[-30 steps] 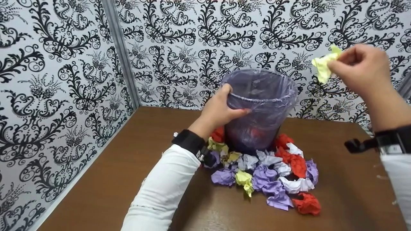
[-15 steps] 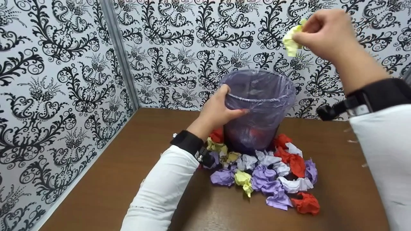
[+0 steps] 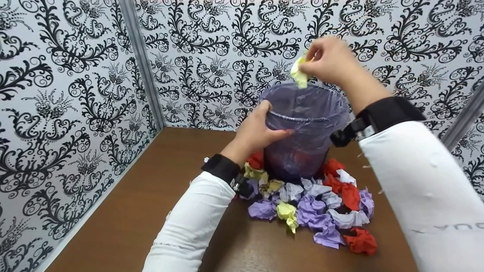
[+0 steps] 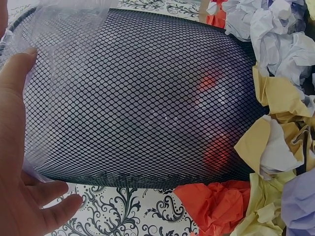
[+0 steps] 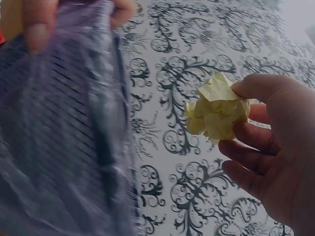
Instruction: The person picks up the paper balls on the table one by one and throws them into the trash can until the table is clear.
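A dark mesh wastebasket [image 3: 297,151], lined with a thin purple plastic bag [image 3: 325,126], stands tilted slightly on the table. My left hand [image 3: 254,128] grips its rim on the left side, thumb across the front of the bag. Above the basket's mouth, my right hand [image 3: 329,60] pinches a crumpled yellow paper ball [image 3: 300,73] between thumb and fingers. In the right wrist view the same yellow paper [image 5: 216,110] shows beside the bagged basket. Through the mesh in the left wrist view, red paper [image 4: 216,152] shows faintly inside the basket.
Crumpled paper in purple [image 3: 310,207], red [image 3: 361,240], white [image 3: 348,218] and yellow [image 3: 287,214] lies heaped round the basket's front on the brown table [image 3: 124,211]. A patterned wall [image 3: 204,49] rises behind, and another stands on the left.
My right hand has carried the yellow paper ball leftward, first rising and then lowering, from right of the basket to over its mouth. The left hand and basket stay nearly still.
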`<action>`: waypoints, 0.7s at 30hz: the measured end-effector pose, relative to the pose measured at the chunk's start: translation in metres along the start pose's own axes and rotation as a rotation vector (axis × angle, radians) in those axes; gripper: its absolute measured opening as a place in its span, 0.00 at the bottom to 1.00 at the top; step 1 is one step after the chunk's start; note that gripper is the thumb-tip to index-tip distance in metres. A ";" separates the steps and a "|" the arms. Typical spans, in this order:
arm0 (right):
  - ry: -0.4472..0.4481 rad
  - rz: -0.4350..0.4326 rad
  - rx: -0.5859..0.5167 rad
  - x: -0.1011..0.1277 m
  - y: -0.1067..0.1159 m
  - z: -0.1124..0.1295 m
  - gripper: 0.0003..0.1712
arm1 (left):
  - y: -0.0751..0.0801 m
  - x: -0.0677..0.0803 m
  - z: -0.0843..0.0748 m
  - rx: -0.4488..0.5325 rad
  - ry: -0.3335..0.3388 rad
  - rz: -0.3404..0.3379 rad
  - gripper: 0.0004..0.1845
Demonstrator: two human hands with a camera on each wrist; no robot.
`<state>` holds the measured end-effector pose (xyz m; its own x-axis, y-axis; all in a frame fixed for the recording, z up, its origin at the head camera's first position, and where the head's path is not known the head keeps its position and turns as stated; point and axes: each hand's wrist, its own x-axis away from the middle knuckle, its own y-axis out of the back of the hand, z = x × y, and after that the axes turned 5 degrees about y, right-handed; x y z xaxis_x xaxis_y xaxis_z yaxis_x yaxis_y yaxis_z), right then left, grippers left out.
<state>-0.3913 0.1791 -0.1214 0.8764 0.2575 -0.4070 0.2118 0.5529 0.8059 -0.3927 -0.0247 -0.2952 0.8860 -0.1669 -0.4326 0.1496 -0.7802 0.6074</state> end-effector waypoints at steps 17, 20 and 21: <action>0.160 0.435 0.205 0.004 -0.063 -0.013 0.13 | -0.001 0.000 0.003 -0.026 -0.064 -0.019 0.44; 0.174 0.458 0.226 0.009 -0.060 -0.013 0.15 | 0.000 -0.001 0.002 -0.023 -0.064 -0.021 0.43; 0.176 0.457 0.226 0.011 -0.058 -0.013 0.16 | 0.000 -0.001 0.002 -0.015 -0.062 -0.017 0.43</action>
<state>-0.3995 0.1602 -0.1777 0.8194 0.5716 -0.0437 -0.0690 0.1741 0.9823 -0.3941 -0.0259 -0.2963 0.8544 -0.1908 -0.4833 0.1718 -0.7742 0.6092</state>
